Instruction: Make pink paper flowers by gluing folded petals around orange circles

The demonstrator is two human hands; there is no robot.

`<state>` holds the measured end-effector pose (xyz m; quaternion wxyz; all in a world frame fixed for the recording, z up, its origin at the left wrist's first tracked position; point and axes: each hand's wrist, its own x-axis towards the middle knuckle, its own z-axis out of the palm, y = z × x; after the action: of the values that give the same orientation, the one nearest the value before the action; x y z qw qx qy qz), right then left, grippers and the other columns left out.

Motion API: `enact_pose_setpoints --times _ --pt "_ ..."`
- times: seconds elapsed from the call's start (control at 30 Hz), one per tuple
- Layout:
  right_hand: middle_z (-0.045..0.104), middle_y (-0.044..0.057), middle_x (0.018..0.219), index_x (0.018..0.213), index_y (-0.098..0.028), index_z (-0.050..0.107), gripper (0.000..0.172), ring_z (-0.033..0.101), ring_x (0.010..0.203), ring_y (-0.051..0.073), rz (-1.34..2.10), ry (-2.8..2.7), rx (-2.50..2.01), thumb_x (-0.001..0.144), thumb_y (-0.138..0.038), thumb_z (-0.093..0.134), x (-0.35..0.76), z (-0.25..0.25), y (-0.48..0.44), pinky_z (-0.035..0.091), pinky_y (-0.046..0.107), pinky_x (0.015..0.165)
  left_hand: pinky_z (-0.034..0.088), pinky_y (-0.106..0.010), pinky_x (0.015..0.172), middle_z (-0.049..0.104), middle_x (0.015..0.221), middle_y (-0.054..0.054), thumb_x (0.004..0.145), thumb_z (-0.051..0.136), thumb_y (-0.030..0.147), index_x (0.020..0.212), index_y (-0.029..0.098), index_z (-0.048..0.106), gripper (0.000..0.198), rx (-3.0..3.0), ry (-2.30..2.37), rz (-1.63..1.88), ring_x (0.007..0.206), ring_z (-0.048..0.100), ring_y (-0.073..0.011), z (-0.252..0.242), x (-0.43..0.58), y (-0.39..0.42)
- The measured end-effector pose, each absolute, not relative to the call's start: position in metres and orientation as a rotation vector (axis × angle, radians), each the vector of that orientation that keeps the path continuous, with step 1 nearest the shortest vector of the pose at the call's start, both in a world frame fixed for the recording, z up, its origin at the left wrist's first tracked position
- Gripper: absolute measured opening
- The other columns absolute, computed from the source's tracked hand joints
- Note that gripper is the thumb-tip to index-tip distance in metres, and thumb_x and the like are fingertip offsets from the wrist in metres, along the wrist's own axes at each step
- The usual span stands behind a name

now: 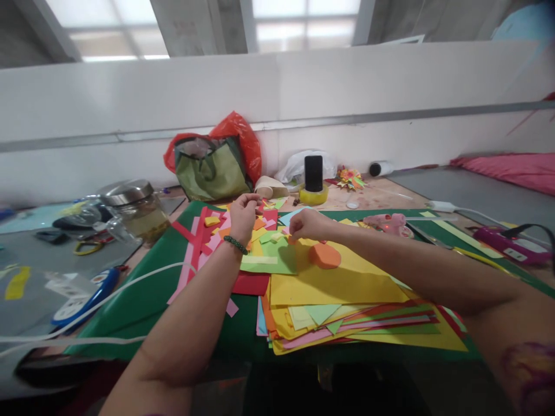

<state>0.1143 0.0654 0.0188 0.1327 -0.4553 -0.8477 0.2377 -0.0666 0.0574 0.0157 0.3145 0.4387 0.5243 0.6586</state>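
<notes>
My left hand (243, 218), with a dark green beaded bracelet (236, 244) at the wrist, is over the far side of a heap of cut paper scraps. Its fingers are bent and slightly apart, with no held thing visible. My right hand (309, 224) is closed in a pinch above the scraps; whatever it may hold is too small to make out. Beneath and between the hands lie small coloured paper pieces (273, 237) and a light green sheet (277, 263). An orange rounded paper piece (325, 256) rests on yellow sheets (338, 286), just below my right wrist.
Pink and red strips (195, 248) lie left on the green mat (143, 306). A pink glue gun (390, 223) lies right, near a yellow-handled tool (481, 260). A lidded glass jar (139, 214), bag (212, 170), tape roll (313, 196) and phone (313, 173) stand behind. White cables (143, 271) cross at left.
</notes>
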Motion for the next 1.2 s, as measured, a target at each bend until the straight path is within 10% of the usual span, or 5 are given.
enact_pose_setpoints --times 0.57,0.93,1.2 --pt "0.076 0.005 0.089 0.08 -0.021 0.08 0.009 0.066 0.089 0.022 0.456 -2.452 -1.237 0.073 -0.018 0.074 0.069 0.012 0.071 0.046 0.025 0.069 0.044 -0.021 0.051 0.06 0.065 0.002 0.066 0.048 0.012 0.072 0.016 0.06 0.014 1.23 1.379 1.761 0.046 0.051 -0.0075 0.005 -0.075 0.067" --pt "0.072 0.002 0.073 0.096 -0.013 0.068 0.02 0.062 0.049 0.009 0.78 -2.385 -1.17 0.08 -0.004 0.06 0.076 0.02 0.065 0.045 0.016 0.044 0.044 -0.022 0.056 0.063 0.074 0.0 0.068 0.048 0.019 0.08 0.017 0.062 0.019 1.36 1.453 1.613 0.054 0.053 -0.0088 0.001 -0.081 0.071" --pt "0.07 0.0 0.069 0.088 -0.014 0.065 0.014 0.06 0.045 0.008 0.819 -2.306 -1.144 0.081 -0.005 0.057 0.079 0.015 0.065 0.044 0.015 0.042 0.046 -0.025 0.061 0.067 0.062 0.001 0.049 0.069 0.016 0.063 0.019 0.07 0.014 1.67 1.326 0.813 0.065 0.059 -0.0163 0.009 -0.093 0.06"
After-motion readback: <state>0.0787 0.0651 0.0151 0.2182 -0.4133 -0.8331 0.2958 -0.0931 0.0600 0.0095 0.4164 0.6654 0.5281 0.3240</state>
